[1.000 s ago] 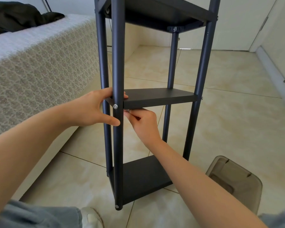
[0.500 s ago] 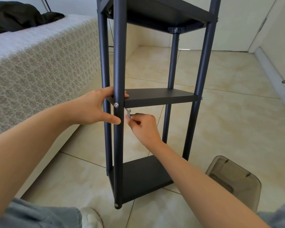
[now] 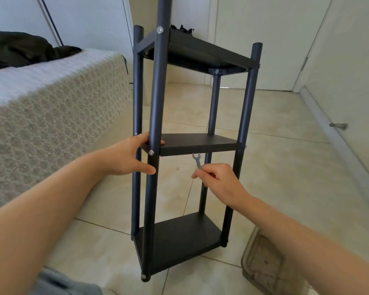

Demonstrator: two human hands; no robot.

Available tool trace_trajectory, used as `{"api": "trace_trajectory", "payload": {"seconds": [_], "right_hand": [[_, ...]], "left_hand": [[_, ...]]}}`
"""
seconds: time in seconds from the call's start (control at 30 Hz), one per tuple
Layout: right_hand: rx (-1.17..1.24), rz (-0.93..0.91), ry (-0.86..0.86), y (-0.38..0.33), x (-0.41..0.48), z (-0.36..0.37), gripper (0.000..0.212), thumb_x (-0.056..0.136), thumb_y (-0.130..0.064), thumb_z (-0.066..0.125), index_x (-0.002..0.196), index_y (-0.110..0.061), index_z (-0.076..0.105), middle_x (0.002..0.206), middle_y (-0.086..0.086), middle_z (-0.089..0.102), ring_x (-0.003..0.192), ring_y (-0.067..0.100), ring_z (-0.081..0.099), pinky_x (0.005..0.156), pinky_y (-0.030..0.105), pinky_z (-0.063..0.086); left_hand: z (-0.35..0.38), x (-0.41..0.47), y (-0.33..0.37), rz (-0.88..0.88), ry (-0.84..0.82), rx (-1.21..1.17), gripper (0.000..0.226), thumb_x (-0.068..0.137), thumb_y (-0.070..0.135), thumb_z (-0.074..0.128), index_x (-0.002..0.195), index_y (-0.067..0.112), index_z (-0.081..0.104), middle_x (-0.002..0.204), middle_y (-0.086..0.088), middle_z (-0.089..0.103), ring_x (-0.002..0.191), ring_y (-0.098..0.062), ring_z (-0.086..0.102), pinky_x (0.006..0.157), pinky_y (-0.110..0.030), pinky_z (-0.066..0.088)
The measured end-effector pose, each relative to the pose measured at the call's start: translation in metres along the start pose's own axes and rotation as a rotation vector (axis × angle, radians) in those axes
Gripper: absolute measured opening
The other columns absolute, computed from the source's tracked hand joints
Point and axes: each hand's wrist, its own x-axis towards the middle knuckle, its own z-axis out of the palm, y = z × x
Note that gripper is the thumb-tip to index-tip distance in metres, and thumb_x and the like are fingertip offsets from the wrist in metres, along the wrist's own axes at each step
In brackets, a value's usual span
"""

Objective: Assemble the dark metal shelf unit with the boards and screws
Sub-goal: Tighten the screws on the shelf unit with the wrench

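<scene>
Now, floor (image 3: 285, 167) lies open right of the shelf unit (image 3: 246, 107), bed (image 3: 51, 99) close on its left. Your left hand (image 3: 126, 158) grips the middle board's (image 3: 198, 143) corner at the front post (image 3: 157, 92); your right hand (image 3: 219, 182) pinches a wrench (image 3: 197, 160) just under that board.

Home bedroom: bed (image 3: 41, 99) with lace cover, tiled floor (image 3: 285, 167), closet doors (image 3: 264, 39).

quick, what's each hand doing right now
Left hand: grips the dark metal front post at the middle black shelf board.
Right hand: pinches a small silver flat wrench.
</scene>
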Motion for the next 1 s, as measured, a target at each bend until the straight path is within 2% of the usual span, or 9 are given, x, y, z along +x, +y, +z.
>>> {"api": "trace_trajectory", "payload": {"seconds": [0.07,0.17,0.33,0.47,0.57,0.67,0.8,0.9,1.0], "right_hand": [[-0.091,0.050,-0.043,-0.010,0.001,-0.022,0.026,0.100,-0.024,0.051,0.085,-0.023,0.072,0.065,0.001,0.059,0.064,0.014,0.056,0.062,0.026,0.047],[-0.216,0.145,-0.111,-0.020,-0.001,-0.060,0.031,0.100,-0.025,0.051,0.076,-0.026,0.070,0.063,-0.006,0.056,0.057,0.002,0.053,0.061,0.019,0.040],[-0.375,0.317,-0.233,-0.024,-0.013,-0.116,0.030,0.099,-0.025,0.051,0.087,-0.017,0.076,0.090,-0.001,0.065,0.085,0.012,0.059,0.067,0.021,0.040],[-0.303,0.448,-0.134,-0.018,-0.013,-0.139,0.028,0.099,-0.022,0.053,0.082,-0.018,0.075,0.103,0.001,0.062,0.092,0.018,0.057,0.073,0.027,0.048],[-0.237,0.536,-0.053,-0.012,-0.002,-0.149,0.020,0.095,-0.022,0.060,0.091,-0.011,0.076,0.116,0.005,0.060,0.103,0.021,0.055,0.076,0.027,0.048],[-0.200,0.533,0.040,-0.005,0.010,-0.158,0.018,0.090,-0.025,0.065,0.091,-0.013,0.078,0.123,0.008,0.061,0.113,0.024,0.054,0.092,0.035,0.048],[-0.048,0.517,0.110,-0.002,0.018,-0.160,0.016,0.092,-0.026,0.065,0.086,-0.020,0.078,0.127,-0.002,0.055,0.115,0.014,0.049,0.087,0.030,0.044],[-0.011,0.530,0.136,0.000,0.022,-0.159,0.017,0.094,-0.023,0.063,0.088,-0.016,0.077,0.137,0.002,0.052,0.129,0.020,0.045,0.091,0.034,0.046],[-0.017,0.543,0.128,0.000,0.022,-0.159,0.017,0.095,-0.020,0.063,0.089,-0.014,0.077,0.139,0.004,0.051,0.132,0.023,0.044,0.096,0.037,0.047]], "left_hand": [[0.000,-0.001,0.004,-0.005,0.006,0.004,0.071,0.083,0.023,0.081,0.120,0.058,0.032,0.125,0.021,0.036,0.118,-0.004,0.031,0.101,-0.028,0.025],[0.001,-0.002,0.007,0.008,-0.011,0.012,0.070,0.082,0.021,0.082,0.119,0.056,0.034,0.126,0.021,0.039,0.120,-0.003,0.034,0.103,-0.027,0.025],[0.003,-0.001,0.012,0.003,-0.041,0.048,0.078,0.082,0.019,0.082,0.142,0.041,0.037,0.133,0.020,0.039,0.124,-0.004,0.036,0.105,-0.025,0.026],[0.004,-0.003,0.017,0.020,-0.058,0.064,0.080,0.081,0.017,0.082,0.143,0.039,0.037,0.136,0.022,0.037,0.126,0.000,0.033,0.109,-0.025,0.024],[0.004,-0.004,0.022,0.032,-0.075,0.058,0.079,0.081,0.012,0.081,0.142,0.037,0.038,0.139,0.022,0.038,0.130,0.001,0.032,0.113,-0.026,0.022],[0.005,-0.004,0.026,0.047,-0.097,0.080,0.075,0.081,0.009,0.080,0.138,0.037,0.039,0.140,0.020,0.041,0.129,0.000,0.035,0.109,-0.021,0.022],[0.005,-0.003,0.031,0.040,-0.133,0.095,0.070,0.083,0.011,0.078,0.136,0.036,0.040,0.144,0.015,0.042,0.130,-0.003,0.039,0.106,-0.020,0.027],[0.006,-0.003,0.033,0.036,-0.150,0.105,0.066,0.085,0.013,0.077,0.135,0.036,0.041,0.143,0.012,0.043,0.131,-0.006,0.041,0.105,-0.020,0.027],[0.006,-0.003,0.034,-0.003,-0.139,0.145,0.073,0.086,0.016,0.076,0.145,0.029,0.035,0.147,0.009,0.043,0.134,-0.011,0.043,0.109,-0.023,0.032]]}}
